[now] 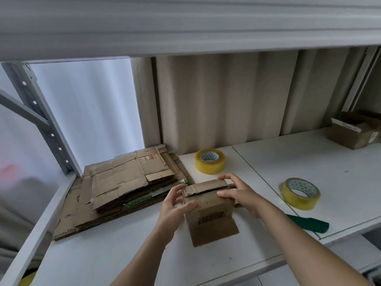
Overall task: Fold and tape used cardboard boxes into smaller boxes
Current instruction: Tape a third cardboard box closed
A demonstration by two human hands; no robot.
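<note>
Between both hands, on the white shelf board, sits the small cardboard box, half formed, barcode panel facing the camera, one loose flap lying flat on the board toward the person. Left hand grips the box's left side, thumb curled over the front panel, fingers behind; likely bracing the walls so they stay square. Right hand holds the top right, fingers curled over the folded-down top flaps, probably pinning them shut ahead of taping. No tape is on that seam that I can see, so folding looks nearly done and taping not yet. Just beyond the right hand: one yellow tape roll, lying flat, near enough to grab. Further right of the right hand: second tape roll, tilted on the neighbouring board. Tape rolls: 2. Near the right forearm, one green object, possibly a cutter handle, cannot tell. Left of the left hand, beyond it: one stack of flattened cardboard, many sheets, count unclear, apparently the feedstock. Far right of the hands: one other open cardboard box, probably earlier output or storage.
</note>
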